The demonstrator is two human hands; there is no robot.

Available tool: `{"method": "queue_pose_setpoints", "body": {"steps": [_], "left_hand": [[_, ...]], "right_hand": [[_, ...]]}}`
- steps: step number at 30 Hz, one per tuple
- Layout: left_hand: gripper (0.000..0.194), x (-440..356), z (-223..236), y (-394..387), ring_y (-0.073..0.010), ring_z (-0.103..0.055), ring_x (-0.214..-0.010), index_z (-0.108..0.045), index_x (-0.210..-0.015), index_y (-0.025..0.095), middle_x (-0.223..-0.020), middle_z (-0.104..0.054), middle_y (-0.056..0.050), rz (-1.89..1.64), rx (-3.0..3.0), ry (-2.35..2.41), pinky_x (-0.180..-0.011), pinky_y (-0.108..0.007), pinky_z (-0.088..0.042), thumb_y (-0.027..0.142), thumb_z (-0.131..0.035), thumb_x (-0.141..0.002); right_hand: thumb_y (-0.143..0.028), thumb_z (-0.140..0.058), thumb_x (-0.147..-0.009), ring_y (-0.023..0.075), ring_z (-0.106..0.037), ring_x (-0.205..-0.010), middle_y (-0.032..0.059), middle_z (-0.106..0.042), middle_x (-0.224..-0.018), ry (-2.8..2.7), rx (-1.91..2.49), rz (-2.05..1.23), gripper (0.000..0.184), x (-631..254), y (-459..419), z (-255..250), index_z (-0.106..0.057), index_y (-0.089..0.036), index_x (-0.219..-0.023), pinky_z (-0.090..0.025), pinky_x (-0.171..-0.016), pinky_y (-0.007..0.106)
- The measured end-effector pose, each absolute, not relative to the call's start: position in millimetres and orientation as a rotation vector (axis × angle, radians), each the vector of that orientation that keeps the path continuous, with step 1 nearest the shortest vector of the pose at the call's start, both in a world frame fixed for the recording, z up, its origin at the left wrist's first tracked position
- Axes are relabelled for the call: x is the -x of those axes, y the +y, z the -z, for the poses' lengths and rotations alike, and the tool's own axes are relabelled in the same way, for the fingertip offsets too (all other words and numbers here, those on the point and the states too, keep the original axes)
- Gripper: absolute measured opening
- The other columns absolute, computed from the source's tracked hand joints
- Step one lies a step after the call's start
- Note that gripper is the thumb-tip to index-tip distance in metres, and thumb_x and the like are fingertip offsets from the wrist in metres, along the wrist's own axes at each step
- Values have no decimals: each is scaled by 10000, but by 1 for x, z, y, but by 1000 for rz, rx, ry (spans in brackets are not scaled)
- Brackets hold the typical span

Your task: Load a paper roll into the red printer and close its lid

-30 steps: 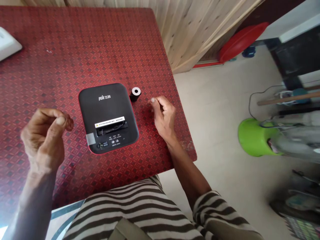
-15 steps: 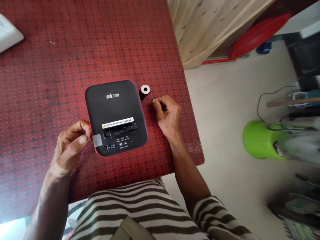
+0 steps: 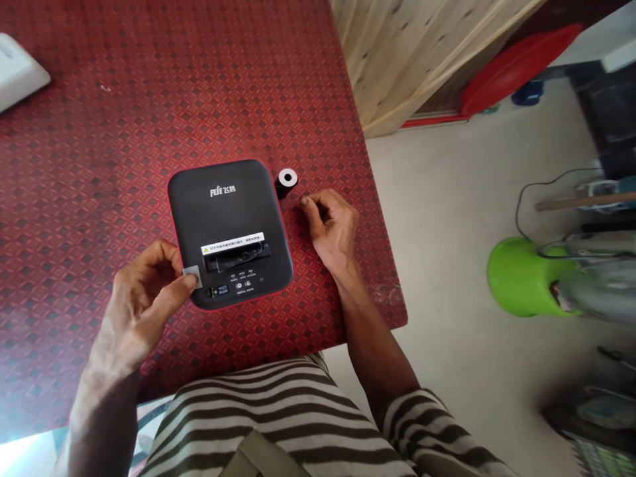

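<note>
A black receipt printer (image 3: 223, 218) with a red rim and FEIE lettering lies flat on the table. My left hand (image 3: 149, 281) is closed on its near left corner. The thumb presses on a small grey square sticker (image 3: 191, 275) there, while the other fingers curl against the printer's side, partly hidden. Across from it, my right hand (image 3: 334, 228) rests on the table, loosely curled into a fist with nothing visible in it. Just beyond those fingers stands a small roll of paper (image 3: 287, 179), close to the printer's right edge.
Red patterned cloth covers the table (image 3: 124, 146). A white object (image 3: 17, 73) is cut off at the upper left. Off the table's right edge are a wooden panel (image 3: 407, 46), a red basin (image 3: 517, 69) and a green bucket (image 3: 519, 275) on the floor.
My left thumb has moved right, from beside the printer onto the grey sticker at its corner. The right hand, printer and paper roll stay in place.
</note>
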State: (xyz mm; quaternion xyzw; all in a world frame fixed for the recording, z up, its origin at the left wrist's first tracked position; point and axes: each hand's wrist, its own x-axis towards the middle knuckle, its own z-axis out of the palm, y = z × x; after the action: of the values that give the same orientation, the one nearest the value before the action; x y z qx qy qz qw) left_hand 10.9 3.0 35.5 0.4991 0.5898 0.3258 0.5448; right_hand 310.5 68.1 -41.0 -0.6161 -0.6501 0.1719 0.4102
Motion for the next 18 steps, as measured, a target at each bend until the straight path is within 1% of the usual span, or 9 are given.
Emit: {"method": "queue_pose_setpoints", "body": {"steps": [4, 8, 11, 18], "left_hand": [[223, -14, -36, 1, -137, -558, -664, -605, -919, 243, -792, -623, 15, -791, -1174, 1441, -615, -277, -444, 432, -716, -875], [202, -13, -33, -1, -132, -553, -701, -616, -939, 255, -823, -623, 17, -811, -1155, 1434, -631, -277, -440, 422, -714, -882], [200, -14, -32, -2, -127, -534, -701, -619, -930, 262, -810, -611, 24, -839, -1138, 1432, -627, -278, -425, 426, -719, -875], [188, -20, -31, -3, -145, -539, -701, -640, -926, 277, -823, -620, 13, -876, -1082, 1466, -628, -303, -426, 417, -739, -847]], "right_hand": [[-322, -567, -1009, 137, -554, -693, -10, -594, -739, -1641, 1533, -427, 268, -311, 69, 42, -639, -211, -777, -429, -686, 302], [-309, -575, -1004, 137, -549, -682, -13, -593, -733, -1644, 1522, -414, 255, -311, 69, 42, -637, -215, -775, -428, -674, 297], [-290, -580, -999, 139, -557, -689, -12, -601, -742, -1646, 1505, -412, 237, -311, 69, 42, -638, -215, -783, -436, -678, 297], [-263, -582, -994, 143, -575, -704, -8, -614, -753, -1655, 1503, -414, 220, -310, 68, 42, -638, -215, -787, -451, -691, 302]]}}
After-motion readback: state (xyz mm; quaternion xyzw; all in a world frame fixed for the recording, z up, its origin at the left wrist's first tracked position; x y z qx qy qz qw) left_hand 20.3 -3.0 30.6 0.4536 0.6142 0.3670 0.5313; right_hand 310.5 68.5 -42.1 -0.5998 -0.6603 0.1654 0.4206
